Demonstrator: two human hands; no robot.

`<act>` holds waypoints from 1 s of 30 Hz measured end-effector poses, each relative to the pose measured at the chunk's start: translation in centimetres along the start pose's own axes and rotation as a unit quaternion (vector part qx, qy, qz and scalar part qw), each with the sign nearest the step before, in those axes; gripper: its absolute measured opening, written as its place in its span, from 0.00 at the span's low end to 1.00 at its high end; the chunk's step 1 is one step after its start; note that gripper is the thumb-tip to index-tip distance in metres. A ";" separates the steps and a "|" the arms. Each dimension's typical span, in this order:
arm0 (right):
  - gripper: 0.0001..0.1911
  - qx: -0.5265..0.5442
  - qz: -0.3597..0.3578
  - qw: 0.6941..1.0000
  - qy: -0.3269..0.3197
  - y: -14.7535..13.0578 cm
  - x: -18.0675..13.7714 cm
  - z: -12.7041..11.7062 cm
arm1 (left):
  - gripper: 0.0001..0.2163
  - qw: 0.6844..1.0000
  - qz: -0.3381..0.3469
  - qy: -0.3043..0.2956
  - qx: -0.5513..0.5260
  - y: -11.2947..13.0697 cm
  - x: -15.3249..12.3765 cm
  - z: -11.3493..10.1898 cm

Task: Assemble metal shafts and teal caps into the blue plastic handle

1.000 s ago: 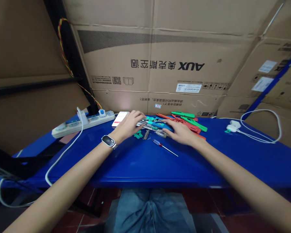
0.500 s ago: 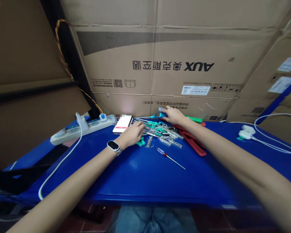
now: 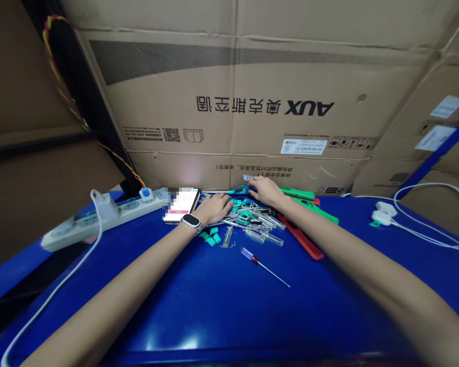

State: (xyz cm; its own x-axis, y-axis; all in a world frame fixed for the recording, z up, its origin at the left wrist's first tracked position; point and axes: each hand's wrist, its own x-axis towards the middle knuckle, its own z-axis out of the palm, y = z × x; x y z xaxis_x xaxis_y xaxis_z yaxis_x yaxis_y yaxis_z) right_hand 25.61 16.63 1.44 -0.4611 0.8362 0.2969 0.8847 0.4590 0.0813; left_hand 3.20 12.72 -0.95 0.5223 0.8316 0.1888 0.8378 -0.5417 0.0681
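Note:
A heap of small screwdrivers with clear and teal handles lies at the back of the blue table. My left hand, a watch on its wrist, rests on the heap's left side with the fingers curled over the tools. My right hand reaches to the back of the heap and lies on a blue-handled tool by the cardboard box. One screwdriver with a blue and red handle lies alone in front of the heap.
Red and green plastic tools lie right of the heap. A phone with a lit screen sits left of it, then a white power strip. A white charger and cable lie at the right. Large cardboard boxes wall the back.
My right hand moved from the front of the heap to its back, onto the blue-handled tool. My left hand stayed on the heap. The camera moved closer and lower.

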 end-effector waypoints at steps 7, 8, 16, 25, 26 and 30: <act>0.16 0.034 0.006 0.999 0.018 -1.1 1.3 1.1 | 0.20 0.999 0.004 0.033 -0.033 -0.6 -0.7 0.6; 0.16 0.045 0.005 0.999 0.015 -1.2 1.4 1.1 | 0.20 0.998 0.006 0.040 -0.044 -0.8 -0.7 0.6; 0.15 0.103 -0.006 0.994 0.047 -1.4 -0.5 1.1 | 0.19 0.996 -0.005 0.051 -0.067 -1.4 -0.9 -0.1; 0.09 0.202 0.102 0.966 -0.129 -0.4 -0.4 0.1 | 0.17 0.996 0.042 0.058 -0.048 -1.4 -1.8 0.3; 0.09 0.207 0.109 0.963 -0.136 -0.3 -0.1 0.2 | 0.17 0.996 0.042 0.061 -0.052 -1.4 -2.0 0.4; 0.11 0.230 0.134 0.954 -0.138 -0.4 0.8 0.6 | 0.18 0.995 0.038 0.071 -0.067 -1.5 -2.3 0.6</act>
State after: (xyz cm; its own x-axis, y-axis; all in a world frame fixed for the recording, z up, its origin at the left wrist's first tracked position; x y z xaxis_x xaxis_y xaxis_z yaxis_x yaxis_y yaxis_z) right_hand 24.83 17.30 1.03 -0.2788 0.9602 -0.0186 0.8793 0.2474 -0.4069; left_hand 0.87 11.72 -2.02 0.5477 0.7673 0.3337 0.7635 -0.6215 0.1759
